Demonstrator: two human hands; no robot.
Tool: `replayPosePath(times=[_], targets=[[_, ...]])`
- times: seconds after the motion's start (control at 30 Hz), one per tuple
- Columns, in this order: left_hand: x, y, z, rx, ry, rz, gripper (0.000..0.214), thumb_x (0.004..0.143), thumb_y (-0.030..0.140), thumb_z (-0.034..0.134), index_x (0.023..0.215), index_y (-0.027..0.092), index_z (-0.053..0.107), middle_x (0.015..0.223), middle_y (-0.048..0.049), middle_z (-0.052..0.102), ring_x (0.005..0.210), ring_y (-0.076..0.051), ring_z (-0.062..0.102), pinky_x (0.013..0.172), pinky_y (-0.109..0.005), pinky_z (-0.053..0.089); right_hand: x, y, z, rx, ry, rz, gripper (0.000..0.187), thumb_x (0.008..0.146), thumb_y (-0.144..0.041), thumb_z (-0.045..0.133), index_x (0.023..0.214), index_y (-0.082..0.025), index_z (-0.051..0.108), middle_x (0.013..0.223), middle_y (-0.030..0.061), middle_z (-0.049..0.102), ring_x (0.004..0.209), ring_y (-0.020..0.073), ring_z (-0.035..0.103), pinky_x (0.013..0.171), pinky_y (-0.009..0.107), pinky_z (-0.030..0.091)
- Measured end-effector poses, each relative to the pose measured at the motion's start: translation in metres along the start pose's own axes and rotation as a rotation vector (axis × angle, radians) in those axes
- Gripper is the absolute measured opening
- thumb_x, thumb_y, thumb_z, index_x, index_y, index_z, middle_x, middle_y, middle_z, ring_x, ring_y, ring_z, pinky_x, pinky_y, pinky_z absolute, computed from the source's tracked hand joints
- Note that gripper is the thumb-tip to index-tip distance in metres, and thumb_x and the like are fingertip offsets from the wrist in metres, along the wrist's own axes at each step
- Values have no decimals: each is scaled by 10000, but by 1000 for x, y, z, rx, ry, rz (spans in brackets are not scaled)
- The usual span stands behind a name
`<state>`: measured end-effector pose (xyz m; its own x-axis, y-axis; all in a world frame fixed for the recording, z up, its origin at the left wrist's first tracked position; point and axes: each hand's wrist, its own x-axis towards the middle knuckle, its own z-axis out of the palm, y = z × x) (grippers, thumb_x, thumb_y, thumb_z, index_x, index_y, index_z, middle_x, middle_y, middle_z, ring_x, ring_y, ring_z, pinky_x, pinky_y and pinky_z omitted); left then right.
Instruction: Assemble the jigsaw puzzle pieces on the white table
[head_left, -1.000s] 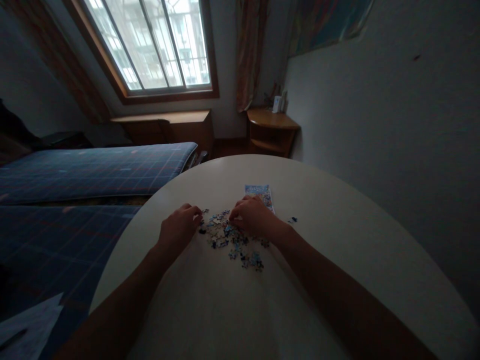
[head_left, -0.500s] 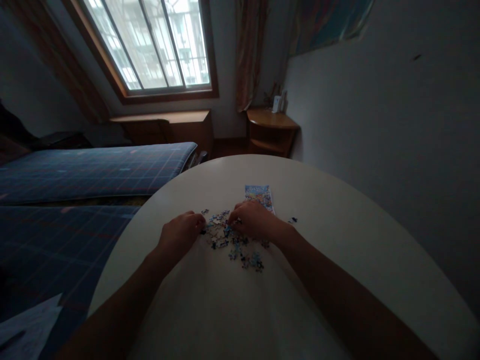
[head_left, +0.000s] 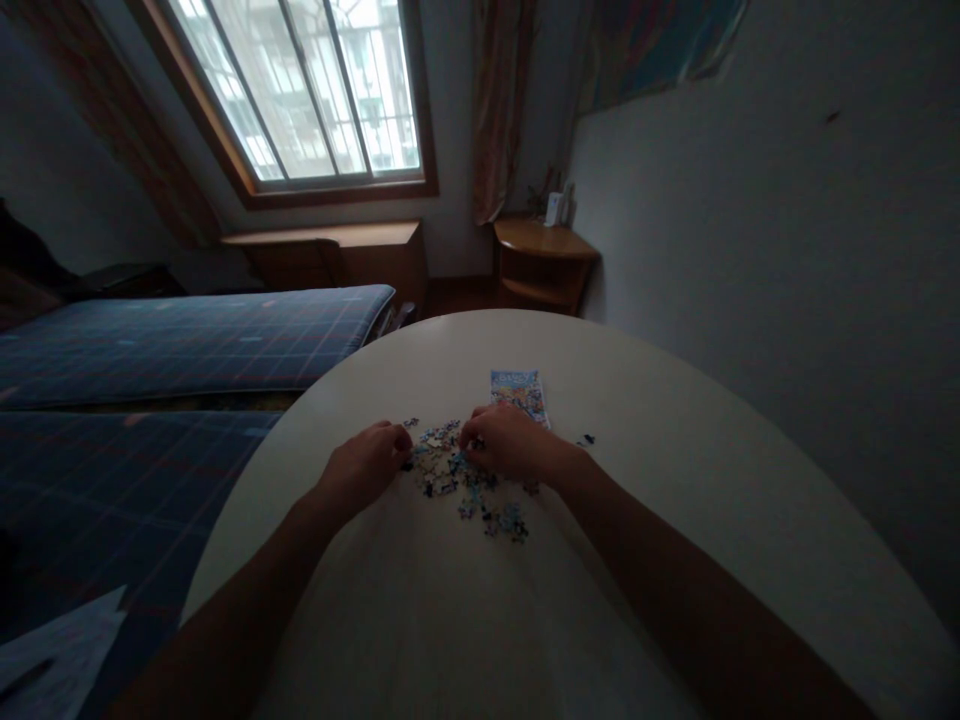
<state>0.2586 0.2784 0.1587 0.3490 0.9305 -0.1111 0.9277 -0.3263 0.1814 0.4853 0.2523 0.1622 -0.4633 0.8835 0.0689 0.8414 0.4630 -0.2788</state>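
A heap of small blue and white jigsaw pieces (head_left: 457,480) lies on the round white table (head_left: 675,480). My left hand (head_left: 367,462) rests at the heap's left edge with its fingers curled down onto the pieces. On the heap's far right side lies my right hand (head_left: 506,445), its fingertips pinched among the pieces. What either hand holds is too small and dark to make out. A printed picture card (head_left: 517,390) lies just beyond my right hand.
One stray piece (head_left: 587,439) lies to the right of my right wrist. A bed with a blue checked cover (head_left: 187,340) stands to the left of the table. Beyond are a wooden desk (head_left: 337,245), a corner shelf (head_left: 544,250) and a window (head_left: 300,90). A wall is close on the right.
Both hands have slid slightly nearer to me over the heap, the left one closing in on its left edge. The pieces lie much as before.
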Motion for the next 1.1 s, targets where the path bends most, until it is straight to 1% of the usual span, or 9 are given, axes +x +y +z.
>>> replayPosePath(times=[0.1, 0.2, 0.3, 0.47, 0.6, 0.73, 0.87, 1.0, 1.1], targets=[[2, -1, 2, -6, 3, 9, 126, 883, 263, 554, 923, 235, 670, 1024, -37, 705, 900, -186, 659, 743, -262, 455, 0, 0, 1, -9, 5, 22, 165, 800, -172, 636, 898, -194, 766, 915, 75, 732, 836, 184, 653, 796, 278, 429], [2, 0, 0, -7, 21, -14, 133, 900, 284, 539, 922, 243, 663, 984, -31, 724, 859, -185, 668, 708, -261, 449, 1, 0, 2, -10, 15, 39, 139, 792, -183, 649, 879, -187, 757, 916, 77, 737, 861, 195, 654, 815, 286, 425], [1, 4, -2, 3, 69, -53, 139, 913, 299, 527, 936, 250, 655, 976, -29, 728, 857, -196, 670, 684, -266, 441, 1, -1, 3, -3, 22, 59, 128, 788, -188, 661, 881, -191, 748, 899, 68, 747, 870, 198, 661, 819, 290, 423], [3, 7, 0, 44, 176, -76, 142, 922, 301, 518, 958, 259, 649, 1044, -20, 708, 864, -199, 662, 672, -266, 439, 2, 0, 3, 16, 28, 82, 120, 794, -189, 664, 881, -203, 746, 861, 45, 758, 831, 184, 674, 789, 283, 422], [7, 7, 3, 81, 202, -71, 159, 923, 308, 517, 928, 260, 669, 1041, -17, 698, 849, -199, 660, 650, -263, 433, 3, 2, 4, 28, 29, 94, 111, 790, -189, 672, 874, -204, 742, 867, 44, 761, 825, 181, 678, 773, 277, 428], [5, 7, 2, 101, 198, -67, 192, 924, 294, 511, 927, 285, 702, 1075, -4, 692, 829, -204, 663, 626, -274, 429, 3, 1, 3, 21, 33, 93, 129, 794, -176, 651, 889, -197, 735, 867, 48, 757, 813, 177, 672, 767, 275, 428], [-3, 13, -1, 99, 202, -38, 195, 931, 306, 505, 943, 292, 699, 1086, 9, 685, 841, -203, 661, 618, -278, 423, 2, -2, 1, 0, 34, 76, 144, 798, -158, 624, 889, -190, 730, 873, 50, 755, 833, 186, 670, 824, 299, 413], [-12, 21, -1, 43, 94, 10, 155, 898, 360, 572, 954, 298, 703, 1025, 10, 694, 845, -192, 658, 632, -269, 424, 2, -1, -2, -13, 5, 48, 144, 786, -152, 625, 863, -198, 738, 875, 47, 756, 855, 197, 670, 899, 337, 387], [-15, 24, 0, 44, 49, 31, 173, 896, 372, 573, 956, 285, 710, 1021, -6, 692, 844, -191, 655, 637, -266, 421, 0, -1, -7, -14, -43, 27, 154, 775, -149, 624, 838, -205, 753, 851, 49, 758, 830, 195, 672, 878, 331, 398]])
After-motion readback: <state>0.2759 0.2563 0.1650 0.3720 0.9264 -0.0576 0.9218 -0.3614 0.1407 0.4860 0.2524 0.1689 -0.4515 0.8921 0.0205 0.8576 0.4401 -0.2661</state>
